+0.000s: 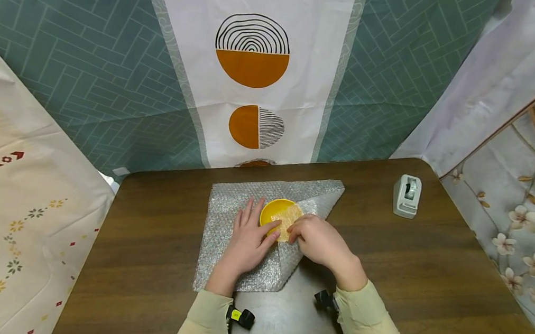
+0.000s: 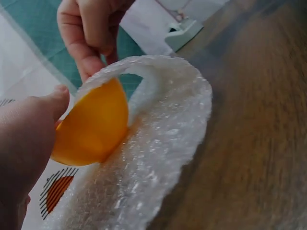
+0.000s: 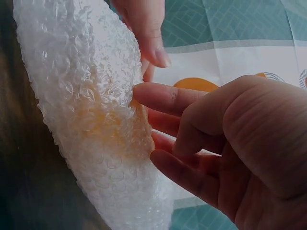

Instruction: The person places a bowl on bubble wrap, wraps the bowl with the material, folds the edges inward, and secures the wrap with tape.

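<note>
A yellow bowl (image 1: 274, 207) sits on a sheet of bubble wrap (image 1: 226, 222) near the table's far side. The sheet's right side is folded up and over part of the bowl, whose colour shows through the wrap. My left hand (image 1: 247, 242) lies with fingers spread on the sheet, its thumb and index finger at the bowl's near rim. With bent fingers my right hand (image 1: 320, 240) pinches the edge of the folded flap. In the left wrist view the flap curves beside the bowl (image 2: 93, 129). The right wrist view shows fingertips at the wrap's edge (image 3: 136, 110).
A pale tape dispenser (image 1: 407, 196) stands at the table's back right. The brown wooden table (image 1: 159, 253) extends on both sides of the sheet. Patterned cloth (image 1: 113, 79) hangs behind the table, with more fabric at either side.
</note>
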